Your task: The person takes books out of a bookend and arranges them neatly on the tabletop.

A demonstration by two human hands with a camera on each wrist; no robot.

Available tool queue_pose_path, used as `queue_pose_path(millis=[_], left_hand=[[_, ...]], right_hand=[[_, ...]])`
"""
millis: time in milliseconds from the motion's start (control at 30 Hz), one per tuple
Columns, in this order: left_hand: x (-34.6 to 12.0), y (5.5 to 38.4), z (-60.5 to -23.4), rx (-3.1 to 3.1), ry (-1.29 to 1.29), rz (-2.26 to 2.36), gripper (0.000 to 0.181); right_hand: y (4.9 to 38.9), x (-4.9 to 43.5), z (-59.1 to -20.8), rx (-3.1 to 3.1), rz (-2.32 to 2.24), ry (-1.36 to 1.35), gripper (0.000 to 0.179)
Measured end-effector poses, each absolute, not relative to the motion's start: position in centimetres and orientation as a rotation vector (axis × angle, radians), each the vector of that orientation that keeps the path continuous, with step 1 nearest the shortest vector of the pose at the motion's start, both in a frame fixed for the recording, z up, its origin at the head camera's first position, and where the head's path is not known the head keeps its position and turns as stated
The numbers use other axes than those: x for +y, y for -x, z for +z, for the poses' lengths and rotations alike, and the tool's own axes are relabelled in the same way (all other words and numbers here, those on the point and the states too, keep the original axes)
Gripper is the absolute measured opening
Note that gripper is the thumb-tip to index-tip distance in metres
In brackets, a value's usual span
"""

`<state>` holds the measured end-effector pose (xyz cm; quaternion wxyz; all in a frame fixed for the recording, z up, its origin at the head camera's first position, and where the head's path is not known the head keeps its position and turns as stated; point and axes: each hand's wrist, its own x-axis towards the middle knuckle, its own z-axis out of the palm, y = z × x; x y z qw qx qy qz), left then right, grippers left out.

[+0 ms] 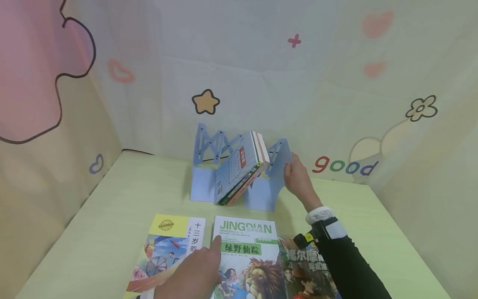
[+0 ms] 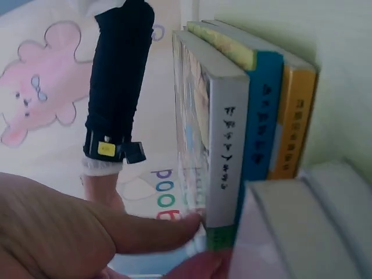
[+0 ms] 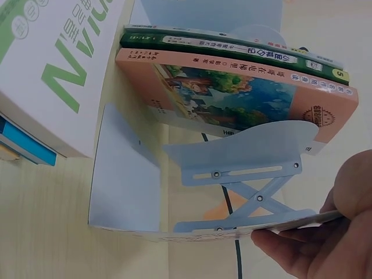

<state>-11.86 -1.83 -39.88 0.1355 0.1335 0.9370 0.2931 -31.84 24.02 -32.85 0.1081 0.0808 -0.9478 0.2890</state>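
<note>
A pale blue extendable bookend [image 1: 204, 182] stands at the back of the table, with a few books [image 1: 239, 172] leaning to the right inside it. My right hand [image 1: 298, 178] grips the upright right panel [image 1: 281, 166] by its edge; the right wrist view also shows the panel between thumb and fingers. My left hand [image 1: 196, 270] pinches the far spine-side corner of a white book with a lion cover [image 1: 248, 249]. In the left wrist view the thumb [image 2: 157, 232] is on its edge. Most left fingers are hidden. A blue book [image 2: 261, 116] and an orange book [image 2: 295, 122] lie beneath.
A yellow-covered book [image 1: 160, 241] lies left of the white one, partly under the left hand. On the right lies a dark-covered book [image 1: 306, 270], partly behind the right forearm. A printed cloth [image 1: 261, 83] hangs close behind the table [image 1: 112, 199].
</note>
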Motion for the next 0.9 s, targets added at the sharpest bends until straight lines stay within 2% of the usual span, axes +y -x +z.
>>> queue_pose_path(millis=[233,400,700,900], left_hand=[[-2.4,11.8,-38.1,3.068,-0.494,0.553,0.050],[-3.4,12.8,-35.9,3.319,-0.565,0.586,0.042],[-4.2,16.3,-33.3,3.610,-0.664,0.779,0.050],[-3.9,18.6,-32.4,3.472,-0.825,1.064,0.067]], right_hand=[[31.8,24.2,-32.9,-2.783,0.824,-0.277,0.049],[31.8,24.1,-32.9,-2.785,0.810,-0.263,0.049],[31.6,24.0,-33.0,-2.797,0.825,-0.225,0.049],[31.7,24.2,-33.0,-2.786,0.858,-0.222,0.049]])
